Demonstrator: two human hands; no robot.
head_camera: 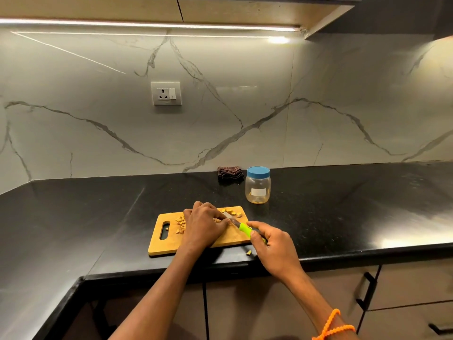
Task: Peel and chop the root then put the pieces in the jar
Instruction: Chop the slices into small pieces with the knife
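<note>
Glossy black counter [343,212], wooden board [169,241]

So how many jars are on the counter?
1. The jar with a blue lid stands behind the board's right end, beside the brown cloth. None seems hidden.

Two hands were in view, the left grip [204,223] and the right grip [272,244]. One knife [241,227] lay in the right grip. One cutting board [171,241] sat under the left grip. One jar [257,186] and one folded cloth [230,173] stood beyond both grips. The chopped pieces [181,223] were too many and too small to count; one stray piece [248,252] lay just left of the right grip.
</note>
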